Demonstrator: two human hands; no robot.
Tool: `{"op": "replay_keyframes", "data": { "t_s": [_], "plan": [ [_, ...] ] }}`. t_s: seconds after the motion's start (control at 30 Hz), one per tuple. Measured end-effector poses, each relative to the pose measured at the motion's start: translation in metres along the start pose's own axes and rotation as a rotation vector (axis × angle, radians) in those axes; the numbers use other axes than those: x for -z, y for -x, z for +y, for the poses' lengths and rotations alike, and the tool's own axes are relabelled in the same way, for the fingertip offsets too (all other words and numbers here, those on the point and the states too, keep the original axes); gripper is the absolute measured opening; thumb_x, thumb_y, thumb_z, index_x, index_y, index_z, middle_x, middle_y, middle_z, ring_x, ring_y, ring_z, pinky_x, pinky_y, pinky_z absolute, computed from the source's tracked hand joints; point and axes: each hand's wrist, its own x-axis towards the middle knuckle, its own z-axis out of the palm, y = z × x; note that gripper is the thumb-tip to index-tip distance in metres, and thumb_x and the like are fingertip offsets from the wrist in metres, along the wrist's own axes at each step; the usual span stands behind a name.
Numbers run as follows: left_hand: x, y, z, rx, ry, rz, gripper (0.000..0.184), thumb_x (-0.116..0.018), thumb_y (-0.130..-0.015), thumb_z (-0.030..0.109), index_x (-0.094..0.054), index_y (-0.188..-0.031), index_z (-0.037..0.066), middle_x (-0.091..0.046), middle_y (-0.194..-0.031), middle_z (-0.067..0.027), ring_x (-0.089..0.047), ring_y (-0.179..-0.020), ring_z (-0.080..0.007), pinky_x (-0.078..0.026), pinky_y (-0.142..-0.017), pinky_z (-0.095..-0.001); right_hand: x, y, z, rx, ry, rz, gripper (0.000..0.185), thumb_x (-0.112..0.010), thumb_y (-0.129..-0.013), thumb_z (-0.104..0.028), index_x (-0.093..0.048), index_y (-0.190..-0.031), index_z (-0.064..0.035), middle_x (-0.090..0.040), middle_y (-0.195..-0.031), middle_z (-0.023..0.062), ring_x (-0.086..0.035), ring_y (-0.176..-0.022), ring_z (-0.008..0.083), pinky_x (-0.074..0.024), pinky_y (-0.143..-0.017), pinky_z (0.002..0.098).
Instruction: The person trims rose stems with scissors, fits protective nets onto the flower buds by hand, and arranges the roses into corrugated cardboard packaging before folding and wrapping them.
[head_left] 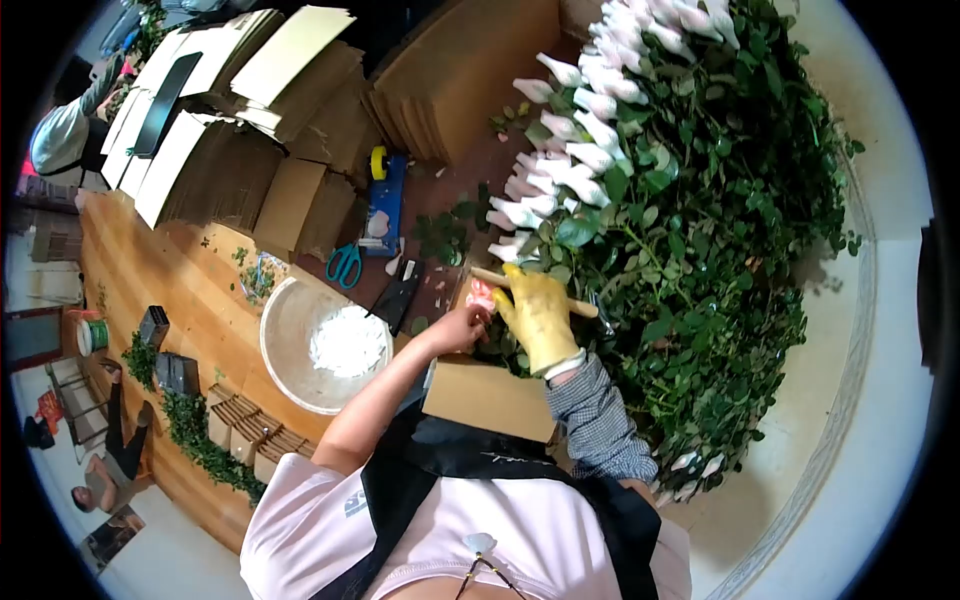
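Observation:
My left hand [460,328] is bare, its fingers bent together against the lower edge of a pink-orange flower [480,293]. What they pinch is too small to make out. My right hand [540,318] wears a yellow glove. Its fingers are curled beside the flower, over a wooden stick [582,308]; what lies inside the grip is hidden. Just below both hands is a cardboard flap [488,400]. To the right spreads a large heap of leafy stems [690,260], many with flower heads in white sleeves [590,157].
Left of my arm stands a round tub [275,345] with white sleeves inside. Teal scissors [344,266], a black tool [398,292], yellow tape [378,163] and a blue box [388,205] lie beyond it. Cardboard stacks [210,170] rise at the upper left. Two other people are at far left.

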Motion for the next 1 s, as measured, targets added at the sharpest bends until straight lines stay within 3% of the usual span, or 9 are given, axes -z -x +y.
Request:
{"op": "replay_keyframes", "data": {
  "t_s": [0.1, 0.17, 0.3, 0.37, 0.43, 0.63, 0.67, 0.8, 1.0],
  "plan": [
    [-0.009, 0.0, -0.011, -0.132, 0.02, 0.073, 0.027, -0.052, -0.09, 0.004, -0.056, -0.116, -0.001, -0.07, -0.097, -0.014, -0.066, -0.093, -0.0247, -0.051, -0.083, -0.0354, 0.023, -0.033, 0.008, 0.17, -0.212, -0.08, 0.049, -0.071, -0.086, -0.036, -0.062, -0.119, -0.0017, -0.069, -0.105, 0.0195, -0.066, -0.101, 0.0356, -0.0514, -0.089, 0.0429],
    [-0.01, 0.003, -0.009, -0.159, -0.129, 0.119, 0.029, -0.054, -0.09, 0.01, -0.055, -0.116, -0.001, -0.07, -0.096, -0.0166, -0.067, -0.094, -0.029, -0.052, -0.084, -0.0376, 0.043, -0.08, 0.0, 0.291, -0.901, -0.009, 0.068, -0.069, -0.091, -0.037, -0.044, -0.145, -0.0032, -0.049, -0.144, 0.0221, -0.048, -0.134, 0.031, -0.0388, -0.11, 0.0402],
    [-0.013, 0.003, -0.013, -0.173, -0.042, 0.107, 0.031, -0.058, -0.087, 0.016, -0.055, -0.114, 0.0, -0.067, -0.097, -0.019, -0.066, -0.093, -0.0325, -0.051, -0.082, -0.0407, 0.059, -0.226, -0.021, 0.011, -1.033, 0.416, 0.075, -0.068, -0.093, -0.041, -0.038, -0.146, 0.002, -0.044, -0.149, 0.0218, -0.043, -0.137, 0.0322, -0.034, -0.114, 0.0388],
    [-0.016, -0.002, -0.022, -0.182, -0.067, 0.102, 0.032, -0.058, -0.087, 0.016, -0.055, -0.115, 0.001, -0.066, -0.097, -0.0197, -0.066, -0.093, -0.0334, -0.051, -0.083, -0.0414, 0.064, -0.258, -0.046, -0.337, -1.231, 0.229, 0.075, -0.069, -0.092, -0.039, -0.039, -0.146, 0.0035, -0.047, -0.146, 0.0225, -0.046, -0.135, 0.0332, -0.0355, -0.112, 0.039],
    [-0.017, -0.005, -0.029, -0.222, -0.115, 0.108, 0.035, -0.061, -0.087, 0.019, -0.053, -0.117, 0.002, -0.066, -0.098, -0.0206, -0.065, -0.094, -0.0366, -0.051, -0.082, -0.0445, 0.035, -0.292, -0.092, -0.374, -1.024, 0.729, 0.055, -0.067, -0.093, -0.028, -0.05, -0.138, -0.0016, -0.055, -0.138, 0.021, -0.048, -0.133, 0.0326, -0.0378, -0.11, 0.0393],
    [-0.009, 0.007, -0.007, -0.159, -0.028, 0.085, 0.032, -0.057, -0.088, 0.017, -0.053, -0.115, 0.0, -0.07, -0.096, -0.0179, -0.068, -0.09, -0.0296, -0.052, -0.078, -0.0413, 0.147, -0.247, -0.055, 0.388, -1.11, 1.251, 0.023, -0.054, -0.099, -0.009, -0.067, -0.118, -0.0139, -0.073, -0.101, 0.0051, -0.068, -0.087, 0.0165, -0.0563, -0.074, 0.0287],
    [-0.009, -0.001, -0.021, -0.18, 0.038, 0.071, 0.029, -0.054, -0.09, 0.013, -0.053, -0.117, 0.001, -0.072, -0.096, -0.0145, -0.069, -0.085, -0.0232, -0.053, -0.074, -0.0369, 0.191, -0.209, -0.055, 0.176, -0.683, 1.453, 0.026, -0.052, -0.101, -0.009, -0.066, -0.122, -0.0159, -0.073, -0.1, 0.0035, -0.068, -0.081, 0.0141, -0.0578, -0.067, 0.0276],
    [0.014, 0.009, -0.007, -0.075, 0.224, -0.124, 0.023, -0.048, -0.099, 0.016, -0.054, -0.117, 0.004, -0.07, -0.095, -0.0064, -0.062, -0.075, -0.0127, -0.051, -0.068, -0.0288, 0.286, -0.031, -0.053, 0.419, -0.852, 1.09, 0.036, -0.052, -0.096, 0.004, -0.063, -0.128, -0.0066, -0.072, -0.109, 0.0088, -0.069, -0.087, 0.0144, -0.0571, -0.075, 0.0272],
    [0.031, 0.012, -0.022, 0.071, 0.566, -0.257, 0.052, -0.045, -0.103, 0.052, -0.061, -0.115, 0.004, -0.067, -0.103, -0.0067, -0.064, -0.091, -0.0164, -0.052, -0.081, -0.0322, 0.136, 0.064, -0.038, 0.124, 0.559, 0.148, 0.033, -0.06, -0.083, -0.018, -0.064, -0.115, -0.0095, -0.065, -0.092, 0.0022, -0.063, -0.091, 0.0198, -0.0526, -0.068, 0.037]
  ]
}}
